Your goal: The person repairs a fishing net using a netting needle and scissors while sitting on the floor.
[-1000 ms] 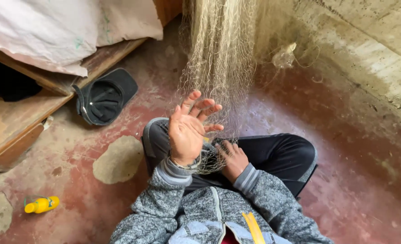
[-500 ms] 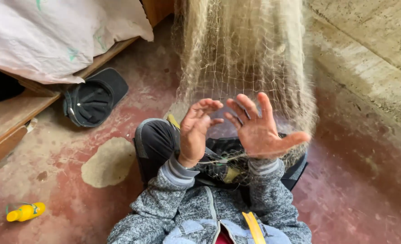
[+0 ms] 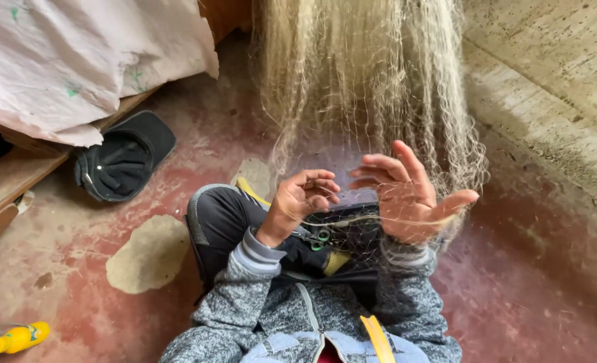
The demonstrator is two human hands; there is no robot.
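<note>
A fine pale fishing net (image 3: 365, 81) hangs from above down to my lap. My left hand (image 3: 304, 199) is raised in front of me with its fingers curled, pinching strands of the mesh. Beside it, my right hand (image 3: 406, 195) is held up with fingers spread, the mesh draped over and stretched across them. A cord runs between the two hands. Small scissors with green handles (image 3: 320, 236) lie on my black trousers (image 3: 224, 215), just below the hands.
A black cap (image 3: 120, 161) lies on the red floor at the left, by a wooden bed frame (image 3: 2, 185) covered with a white sheet (image 3: 76, 60). A yellow bottle (image 3: 16, 337) lies at the lower left. A concrete wall (image 3: 554, 87) rises at the right.
My right hand rose from my lap to beside the left hand and spread its fingers in the net. The left hand's open fingers curled shut on the mesh.
</note>
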